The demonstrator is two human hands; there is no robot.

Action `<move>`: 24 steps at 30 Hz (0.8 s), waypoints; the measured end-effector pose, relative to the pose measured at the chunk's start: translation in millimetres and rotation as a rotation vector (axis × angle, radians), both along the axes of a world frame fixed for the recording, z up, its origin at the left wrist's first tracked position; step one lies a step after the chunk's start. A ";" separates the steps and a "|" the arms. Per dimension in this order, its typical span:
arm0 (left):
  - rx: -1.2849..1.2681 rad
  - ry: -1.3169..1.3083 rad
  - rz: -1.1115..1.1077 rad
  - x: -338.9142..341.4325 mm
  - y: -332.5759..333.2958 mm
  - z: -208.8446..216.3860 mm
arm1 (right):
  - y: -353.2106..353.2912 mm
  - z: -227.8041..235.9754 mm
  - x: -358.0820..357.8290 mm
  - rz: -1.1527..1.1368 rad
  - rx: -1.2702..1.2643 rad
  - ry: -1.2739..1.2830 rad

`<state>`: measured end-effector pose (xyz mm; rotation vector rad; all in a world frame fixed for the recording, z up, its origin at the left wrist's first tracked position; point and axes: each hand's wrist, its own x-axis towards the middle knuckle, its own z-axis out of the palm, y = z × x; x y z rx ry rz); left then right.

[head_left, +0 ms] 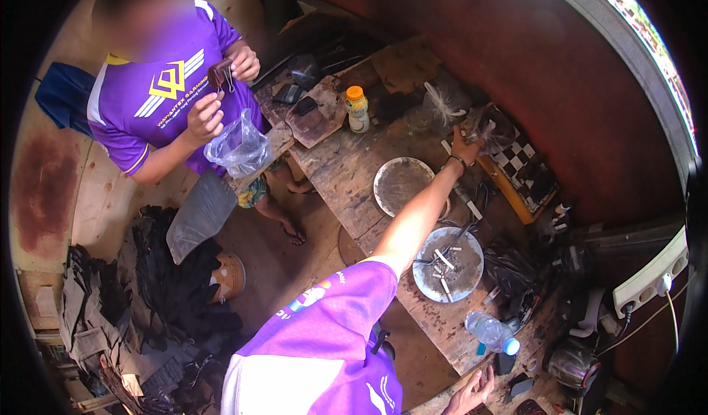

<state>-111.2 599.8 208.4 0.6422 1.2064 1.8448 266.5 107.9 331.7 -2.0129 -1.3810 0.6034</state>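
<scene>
My left arm stretches over the wooden worktable (346, 175), a dark band at the wrist. My left hand (467, 148) is closed about a crumpled clear plastic bag (489, 129) beside a black-and-white checkered board (516, 157); part of its grip is hidden. Low in the picture, my right hand (472, 394) has its fingers stretched out and holds nothing. It is near a clear water bottle (488, 329) lying on its side and a small black object (504, 363). Between my hands stand a round dish with ash and cigarette butts (461, 276) and another round grey dish (402, 182).
A co-worker in purple (173, 83) stands at left, both hands on a small dark brown object (220, 74), above an open clear bag (242, 146). A yellow-capped bottle (357, 109) stands on the table. Dark cloth (158, 289) is heaped lower left; a power strip (649, 278) hangs at right.
</scene>
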 end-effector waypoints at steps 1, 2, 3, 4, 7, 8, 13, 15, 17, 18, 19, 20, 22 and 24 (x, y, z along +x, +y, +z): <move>-0.045 0.037 -0.003 -1.0 -4.7 4.5 | -0.7 0.6 -0.8 -0.010 -0.015 0.009; -0.010 0.005 -0.002 -1.4 -9.6 8.7 | -1.3 1.7 -2.2 -0.021 -0.030 0.019; -0.006 -0.020 -0.006 -0.6 -14.0 12.8 | -1.2 2.9 -3.8 -0.032 -0.046 0.028; -0.007 -0.032 -0.016 0.1 -17.9 16.2 | -1.2 4.1 -5.5 -0.038 -0.051 0.028; 0.036 0.063 0.039 -0.1 -27.1 21.4 | -0.2 5.6 -9.0 -0.042 -0.058 0.022; 0.035 0.043 0.028 -0.5 -28.9 21.3 | 0.2 5.3 -9.4 -0.036 -0.056 0.015; 0.006 0.202 0.030 -8.2 -34.2 13.4 | 1.0 -0.3 -7.9 0.036 0.006 -0.050; 0.053 0.267 0.064 -10.4 -36.7 10.2 | 0.7 -1.6 -7.6 0.046 0.026 -0.039; 0.044 0.294 0.064 -11.9 -39.7 8.3 | 0.0 -1.6 -8.0 0.060 0.023 -0.068; 0.031 0.295 0.057 -12.7 -41.1 7.8 | -0.4 -1.3 -8.2 0.068 0.022 -0.083; 0.009 0.291 0.049 -13.6 -42.1 7.6 | -0.8 -0.7 -8.7 0.066 0.004 -0.085; 0.023 0.292 0.048 -14.3 -42.8 7.2 | -1.2 -0.1 -9.1 0.064 -0.014 -0.087; 0.035 0.284 0.043 -16.0 -43.0 5.9 | -1.7 1.1 -10.0 0.056 -0.049 -0.093; 0.046 0.292 0.057 -17.2 -41.4 2.8 | -1.8 2.0 -11.5 0.042 -0.084 -0.100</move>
